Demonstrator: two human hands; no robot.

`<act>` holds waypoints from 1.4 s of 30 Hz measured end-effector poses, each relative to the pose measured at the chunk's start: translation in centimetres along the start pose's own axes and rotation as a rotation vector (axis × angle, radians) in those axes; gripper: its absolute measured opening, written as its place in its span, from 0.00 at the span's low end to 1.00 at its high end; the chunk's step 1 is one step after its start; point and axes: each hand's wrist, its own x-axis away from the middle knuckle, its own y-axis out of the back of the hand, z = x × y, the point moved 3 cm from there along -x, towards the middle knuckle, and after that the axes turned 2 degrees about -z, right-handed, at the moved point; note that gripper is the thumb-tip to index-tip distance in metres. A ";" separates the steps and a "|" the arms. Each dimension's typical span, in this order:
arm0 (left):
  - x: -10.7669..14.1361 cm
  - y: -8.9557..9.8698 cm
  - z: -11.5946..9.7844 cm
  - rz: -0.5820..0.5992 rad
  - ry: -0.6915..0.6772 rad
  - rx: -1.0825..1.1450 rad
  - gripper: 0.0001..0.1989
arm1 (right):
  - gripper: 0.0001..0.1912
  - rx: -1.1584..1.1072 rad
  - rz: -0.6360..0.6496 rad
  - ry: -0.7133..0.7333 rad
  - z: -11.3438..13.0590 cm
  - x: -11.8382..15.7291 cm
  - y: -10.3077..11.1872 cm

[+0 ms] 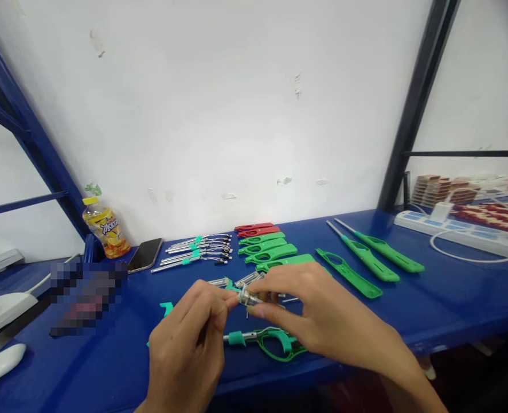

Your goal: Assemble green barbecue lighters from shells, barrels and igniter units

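Note:
Both hands meet over the blue table (108,355). A small clear part with metal bits (246,296) is pinched between the fingers of my right hand (309,304). Closed fingertips of my left hand (194,338) touch the left end of that same part. Just below the hands lies a green handle shell (275,358) with a teal trigger and a metal tube in it, partly hidden by my right hand. Behind the fingers are more clear parts (247,279), and a small teal piece (167,308) lies left of them.
Metal rods with wires (194,252), green shells (266,249) and red shells (256,229) lie at the back. Green-handled lighters (366,258) are to the right, near a power strip (460,229). A phone (145,254) and a yellow bottle (106,228) stand back left.

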 end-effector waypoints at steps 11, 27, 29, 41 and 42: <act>0.3 0.1 1.2 0.009 0.452 0.277 0.13 | 0.05 -0.078 0.004 -0.038 -0.1 0.0 0.2; -0.3 -0.4 3.8 0.339 0.848 0.708 0.17 | 0.05 -0.078 0.044 0.008 -0.1 0.1 0.1; -0.2 -0.4 3.8 0.399 0.863 0.737 0.17 | 0.05 -0.086 0.064 0.018 -0.1 0.2 0.2; -0.8 -0.6 2.4 0.451 0.905 0.767 0.20 | 0.08 -0.129 0.097 0.055 -0.2 0.2 0.6; -0.8 -0.7 2.4 0.446 0.904 0.769 0.20 | 0.08 -0.130 0.095 0.053 -0.2 0.1 0.6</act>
